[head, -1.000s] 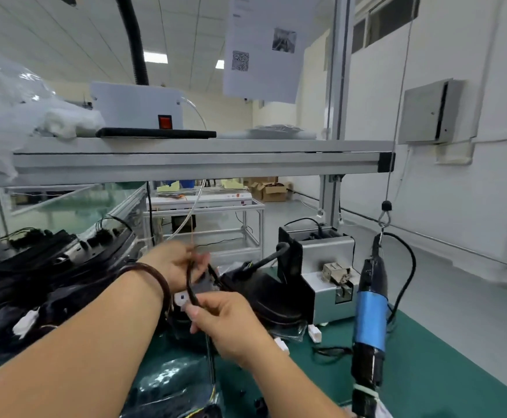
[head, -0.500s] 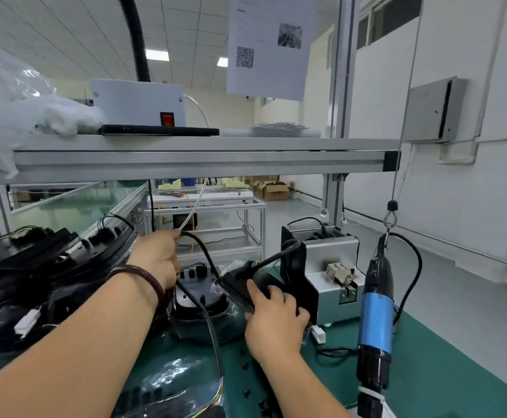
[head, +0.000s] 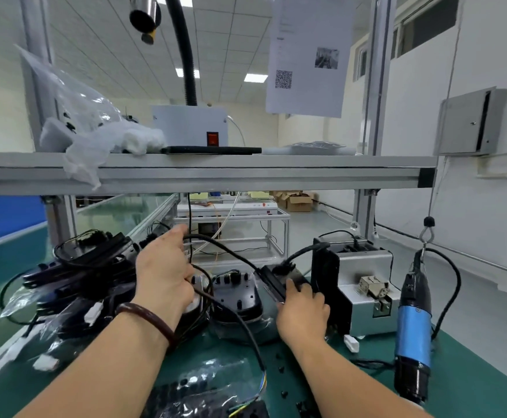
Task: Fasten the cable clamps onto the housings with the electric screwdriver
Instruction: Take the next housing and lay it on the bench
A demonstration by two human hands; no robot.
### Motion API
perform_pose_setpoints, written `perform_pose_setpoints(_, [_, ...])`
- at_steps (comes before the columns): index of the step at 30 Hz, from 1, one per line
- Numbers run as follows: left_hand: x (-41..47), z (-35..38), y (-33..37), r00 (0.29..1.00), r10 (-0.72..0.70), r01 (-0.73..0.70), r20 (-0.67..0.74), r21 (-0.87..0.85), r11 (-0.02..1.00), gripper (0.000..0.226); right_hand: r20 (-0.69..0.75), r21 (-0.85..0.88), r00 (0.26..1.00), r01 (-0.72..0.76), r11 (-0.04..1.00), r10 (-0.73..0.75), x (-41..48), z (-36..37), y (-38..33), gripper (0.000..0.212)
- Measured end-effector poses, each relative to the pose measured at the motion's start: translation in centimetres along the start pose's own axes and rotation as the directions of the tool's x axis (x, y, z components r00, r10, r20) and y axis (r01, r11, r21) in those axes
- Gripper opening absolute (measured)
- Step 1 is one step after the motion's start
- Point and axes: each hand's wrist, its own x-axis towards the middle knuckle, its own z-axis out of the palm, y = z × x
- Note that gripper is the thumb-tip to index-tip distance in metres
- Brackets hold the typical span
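A round black housing (head: pixel 236 300) sits on the green mat (head: pixel 472 372) between my hands. My left hand (head: pixel 164 276) grips a black cable (head: pixel 231 253) that arcs over the housing to a flat black part (head: pixel 271 282). My right hand (head: pixel 303 309) holds that flat part, thumb on its near edge and fingers curled behind it. The blue electric screwdriver (head: pixel 413 327) hangs upright from a hook at the right, with neither hand on it. Several small black pieces (head: pixel 282 369) lie loose on the mat near my right forearm.
A grey screw feeder box (head: pixel 366 285) stands just right of my right hand. A pile of black housings and cables (head: pixel 86 267) fills the left of the bench. A clear plastic bag (head: pixel 210 384) lies at the front. An aluminium shelf (head: pixel 204 173) crosses overhead.
My right hand let go of the cable near my left hand and moved right onto the flat black part. My left hand lifted the cable up and back.
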Motion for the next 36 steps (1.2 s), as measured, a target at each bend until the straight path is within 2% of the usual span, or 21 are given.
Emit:
perform_pose_setpoints(6, [0.3, -0.4, 0.9, 0.995, 0.095, -0.097, -0.018, -0.135, 0.986, 0.012, -0.101, -0.057, 0.995, -0.02, 0.998, 0.014, 0.3, 0.5, -0.2, 0.056])
perform_pose_setpoints(10, [0.2, -0.5, 1.3, 0.992, 0.082, -0.062, 0.092, -0.2, 0.978, 0.011, -0.101, -0.087, 0.995, -0.024, 0.996, 0.015, 1.2, 0.2, -0.7, 0.046])
perform_pose_setpoints(17, [-0.2, -0.7, 1.9, 0.946, 0.045, 0.022, 0.32, -0.204, 0.979, 0.018, 0.091, -0.22, 0.995, 0.065, 0.973, -0.046, 1.4, 0.5, -1.6, 0.047])
perform_pose_setpoints(19, [-0.4, -0.8, 2.1, 0.924, 0.04, 0.05, 0.38, -0.223, 0.974, 0.019, 0.167, -0.099, 0.986, 0.031, 0.995, -0.014, 2.0, -1.0, -2.0, 0.036])
perform_pose_setpoints(20, [-0.4, -0.9, 2.2, 0.911, 0.038, 0.063, 0.41, -0.232, 0.971, 0.021, 0.184, 0.067, 0.983, -0.027, 0.997, 0.015, 2.2, -2.1, -2.3, 0.027])
perform_pose_setpoints(21, [-0.5, -0.9, 2.3, 0.899, 0.036, 0.077, 0.437, -0.238, 0.968, 0.022, 0.218, 0.312, 0.975, -0.102, 0.945, 0.033, 2.4, -3.3, -2.5, 0.022])
perform_pose_setpoints(22, [-0.5, -0.9, 2.4, 0.887, 0.03, 0.088, 0.461, -0.234, 0.968, 0.023, 0.298, 0.603, 0.954, -0.21, 0.77, 0.027, 2.4, -4.4, -2.5, 0.019])
perform_pose_setpoints(23, [-0.5, -0.9, 2.5, 0.876, 0.022, 0.097, 0.481, -0.221, 0.97, 0.023, 0.392, 0.823, 0.92, -0.342, 0.454, -0.018, 2.2, -5.3, -2.5, 0.016])
perform_pose_setpoints(24, [-0.5, -0.9, 2.7, 0.866, 0.014, 0.102, 0.499, -0.205, 0.974, 0.022, 0.462, 0.885, 0.88, -0.45, 0.117, -0.11, 1.9, -6.1, -2.3, 0.02])
perform_pose_setpoints(25, [-0.5, -1.0, 2.9, 0.856, 0.006, 0.106, 0.516, -0.186, 0.977, 0.022, 0.482, 0.85, 0.853, -0.511, -0.131, -0.201, 1.6, -6.8, -2.0, 0.033])
perform_pose_setpoints(27, [-0.5, -1.2, 3.2, 0.835, -0.009, 0.102, 0.55, -0.138, 0.985, 0.02, 0.441, 0.754, 0.839, -0.538, -0.377, -0.317, 0.8, -8.2, -1.3, 0.045])
perform_pose_setpoints(30, [-0.2, -2.0, 3.7, 0.824, -0.037, 0.071, 0.566, -0.038, 0.997, 0.02, 0.337, 0.626, 0.872, -0.489, -0.608, -0.355, 0.6, -10.1, -0.7, 0.036])
perform_pose_setpoints(32, [0.1, -2.8, 4.0, 0.849, -0.046, 0.032, 0.527, 0.035, 0.999, 0.021, 0.266, 0.584, 0.898, -0.44, -0.682, -0.351, 0.7, -11.2, -0.5, 0.027])
perform_pose_setpoints(34, [0.5, -3.6, 4.0, 0.896, -0.048, -0.013, 0.441, 0.134, 0.991, 0.024, 0.234, 0.604, 0.908, -0.415, -0.68, -0.346, 0.7, -12.1, -0.7, 0.02])
perform_pose_setpoints(36, [0.5, -4.2, 4.3, 0.954, -0.004, -0.118, 0.299, 0.388, 0.914, 0.024, 0.243, 0.682, 0.916, -0.395, -0.615, -0.319, 0.6, -12.6, -1.5, 0.016])
